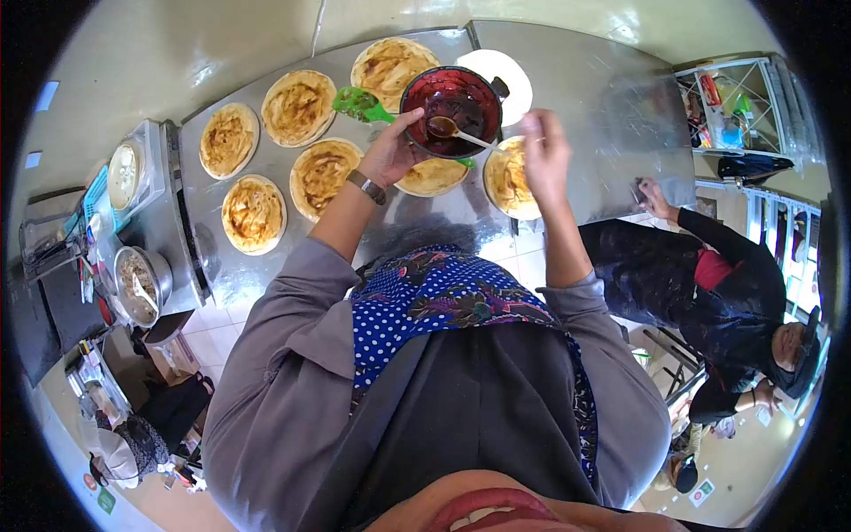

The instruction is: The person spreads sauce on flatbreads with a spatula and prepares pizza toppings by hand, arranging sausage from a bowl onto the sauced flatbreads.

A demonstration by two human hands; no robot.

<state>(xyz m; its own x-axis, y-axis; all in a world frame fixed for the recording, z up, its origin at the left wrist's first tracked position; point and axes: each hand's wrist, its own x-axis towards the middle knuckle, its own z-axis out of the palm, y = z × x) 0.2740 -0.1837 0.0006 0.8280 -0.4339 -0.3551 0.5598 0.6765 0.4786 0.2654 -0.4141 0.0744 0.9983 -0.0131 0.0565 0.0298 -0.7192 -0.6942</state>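
Note:
My left hand is closed on a dark bowl with a red inside, held tilted above the steel table. A spoon with brown sauce in it lies in the bowl, its pale handle over the rim. A green spatula sticks out beside my left hand. My right hand is raised right of the bowl, blurred, its grip unclear, over a sauced flatbread. More sauced flatbreads lie left of and behind the bowl.
Behind the bowl is a white round on the steel table. At the left, a metal bowl of filling holds a white spoon. A co-worker in dark clothes stands at the right, one hand on the table edge. Shelves hang at the right.

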